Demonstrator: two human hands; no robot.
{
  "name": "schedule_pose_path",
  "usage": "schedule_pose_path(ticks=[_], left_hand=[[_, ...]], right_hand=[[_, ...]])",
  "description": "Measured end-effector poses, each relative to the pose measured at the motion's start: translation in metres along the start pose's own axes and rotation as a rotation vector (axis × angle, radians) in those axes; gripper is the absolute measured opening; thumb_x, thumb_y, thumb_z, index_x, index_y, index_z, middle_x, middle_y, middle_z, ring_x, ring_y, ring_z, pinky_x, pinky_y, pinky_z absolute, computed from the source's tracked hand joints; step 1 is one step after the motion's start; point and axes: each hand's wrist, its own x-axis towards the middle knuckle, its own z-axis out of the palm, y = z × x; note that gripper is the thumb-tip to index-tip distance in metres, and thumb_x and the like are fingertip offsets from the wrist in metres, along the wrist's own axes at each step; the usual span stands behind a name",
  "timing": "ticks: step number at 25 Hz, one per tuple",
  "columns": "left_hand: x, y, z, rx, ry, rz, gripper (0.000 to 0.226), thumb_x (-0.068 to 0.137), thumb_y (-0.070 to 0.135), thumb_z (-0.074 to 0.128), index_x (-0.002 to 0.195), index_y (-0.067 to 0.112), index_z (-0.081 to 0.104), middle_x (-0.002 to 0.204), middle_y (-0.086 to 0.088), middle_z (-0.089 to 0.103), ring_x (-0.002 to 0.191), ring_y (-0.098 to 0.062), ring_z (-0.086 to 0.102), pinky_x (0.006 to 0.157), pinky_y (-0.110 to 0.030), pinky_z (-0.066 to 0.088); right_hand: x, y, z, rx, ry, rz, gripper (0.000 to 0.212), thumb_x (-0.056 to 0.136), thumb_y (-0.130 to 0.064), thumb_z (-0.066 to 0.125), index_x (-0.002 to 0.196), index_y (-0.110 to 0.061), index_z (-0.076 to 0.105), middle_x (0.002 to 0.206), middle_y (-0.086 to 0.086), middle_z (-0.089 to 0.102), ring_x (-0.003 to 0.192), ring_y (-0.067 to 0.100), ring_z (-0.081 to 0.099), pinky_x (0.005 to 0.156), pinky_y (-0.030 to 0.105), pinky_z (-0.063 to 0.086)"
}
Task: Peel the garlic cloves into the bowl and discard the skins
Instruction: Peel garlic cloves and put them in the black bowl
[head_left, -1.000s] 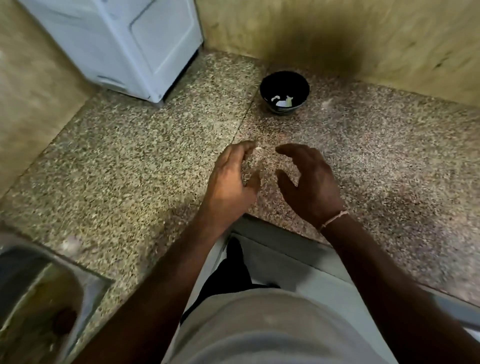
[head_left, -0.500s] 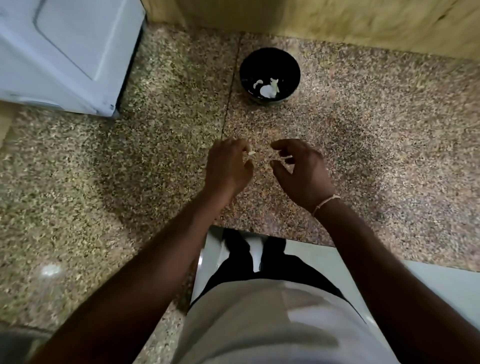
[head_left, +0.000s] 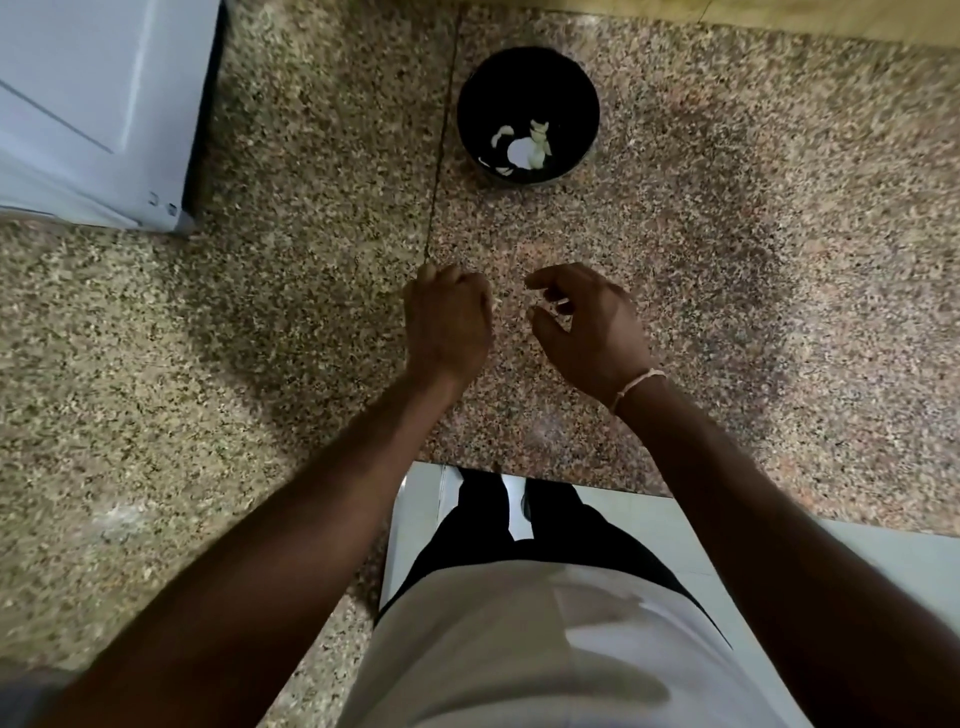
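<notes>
Both hands hover low over the speckled tabletop (head_left: 727, 260), close together w/ a small gap between them. Left hand (head_left: 449, 325) is curled into a loose fist, knuckles up; a pale sliver shows at its inner edge, so prob pinching a bit of skin or a clove, but can't tell which, too small & blurred. Right hand (head_left: 589, 325) has fingers bent, thumb & forefinger apart like a claw, and a thin pale scrap (head_left: 561, 301) sits by the fingers, looks like garlic skin; whether it's gripped or just stuck to a finger I can't tell. Black bowl (head_left: 528, 114) stands further back on the tabletop, well apart from both hands, holding white garlic pieces (head_left: 524, 150), approx one clove plus some skin-like flakes. White appliance (head_left: 98, 114) at far left, thin wristband (head_left: 636, 384) on the right wrist. Handling, my guess: cloves are v. light, firm but small, a bit slippery once bare, so pinch w/ fingertips at the two ends, not the flat sides. Skin is papery, weightless, brittle, tears in bits & clings to damp fingers; best taken at the root end, where it lifts, and peeled along the length. Flakes drift easily, so keep low over the tabletop. Bowl looks light too; steady its rim if dropping cloves in from close by
</notes>
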Motion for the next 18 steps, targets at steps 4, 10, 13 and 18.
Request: schedule_pose_path(ticks=[4,10,13,18], left_hand=[[0.006,-0.001,0.004,0.005,-0.022,0.020,0.010,0.100,0.027,0.060,0.094,0.028,0.068,0.101,0.006,0.069,0.108,-0.023,0.051,0.090,-0.042,0.040],[0.008,0.009,-0.006,-0.156,0.088,0.037,0.005,0.099,0.023,0.065,0.101,0.019,0.065,0.098,0.001,0.068,0.099,-0.021,0.050,0.088,-0.042,0.041],[0.031,0.024,-0.024,-0.317,0.181,0.014,0.007,0.097,0.022,0.069,0.101,0.017,0.066,0.091,0.002,0.069,0.092,-0.013,0.040,0.084,-0.039,0.041],[0.084,0.044,-0.050,-0.387,0.243,0.022,0.008,0.095,0.020,0.071,0.102,0.016,0.069,0.097,-0.001,0.072,0.099,-0.020,0.050,0.084,-0.039,0.046]], right_hand=[[0.009,0.008,0.000,0.013,-0.006,0.010,0.028,0.092,-0.021,0.068,0.121,-0.019,0.069,0.116,-0.002,0.069,0.097,0.011,0.066,0.081,0.039,0.060],[0.029,0.010,-0.008,0.022,0.018,0.006,0.027,0.093,-0.023,0.068,0.120,-0.021,0.069,0.116,-0.004,0.068,0.096,0.007,0.064,0.080,0.034,0.059],[0.047,0.007,-0.018,0.045,0.061,0.007,0.030,0.092,-0.021,0.069,0.121,-0.020,0.069,0.118,-0.003,0.069,0.098,0.009,0.066,0.082,0.036,0.060],[0.081,0.000,-0.036,0.053,0.137,0.011,0.032,0.089,-0.018,0.070,0.121,-0.018,0.069,0.118,-0.002,0.070,0.097,0.012,0.068,0.081,0.037,0.060]])
